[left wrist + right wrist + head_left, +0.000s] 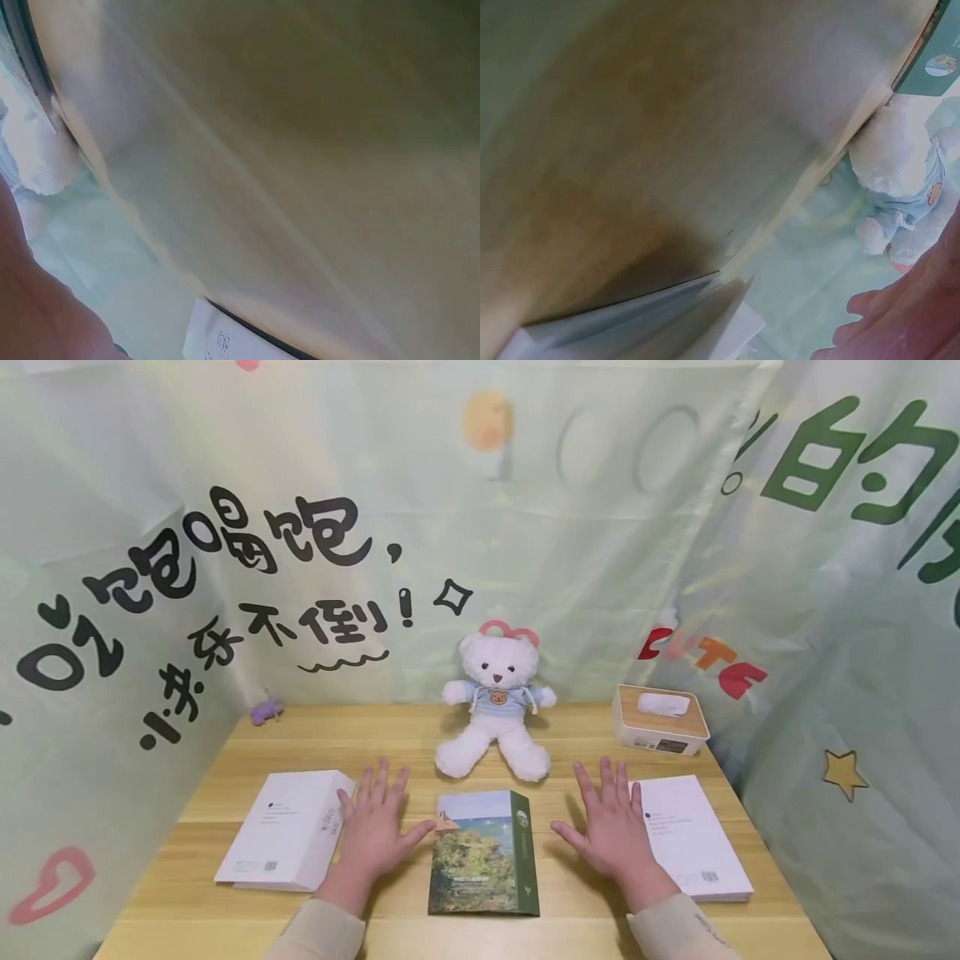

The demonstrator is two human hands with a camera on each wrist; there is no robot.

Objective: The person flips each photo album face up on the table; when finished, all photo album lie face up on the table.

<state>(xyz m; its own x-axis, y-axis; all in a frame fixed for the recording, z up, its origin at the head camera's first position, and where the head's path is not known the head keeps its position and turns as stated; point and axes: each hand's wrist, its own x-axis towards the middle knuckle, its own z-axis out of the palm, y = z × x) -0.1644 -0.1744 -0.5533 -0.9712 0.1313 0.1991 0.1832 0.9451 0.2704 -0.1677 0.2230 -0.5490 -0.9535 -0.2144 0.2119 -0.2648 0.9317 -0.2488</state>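
Note:
Between the two hands lies a photo album (476, 860) with a painted landscape cover and a dark green spine. My left hand (377, 831) is spread flat to its left, fingers straight, thumb tip close to the album's edge. A white book-like box (281, 827) lies just left of that hand. On the other side my right hand (611, 827) is spread too, its thumb toward the album and its outer fingers overlapping a second white book (693, 835) in the head view. Neither hand holds anything. In the right wrist view the loose leaves of the white book (652, 322) show.
A white teddy bear (497, 706) in a blue top sits behind the album. At the back right stands a tissue box (660, 720), and a small purple toy (266, 710) is at the back left corner. Printed cloth (420, 460) hangs around the wooden table (360, 735).

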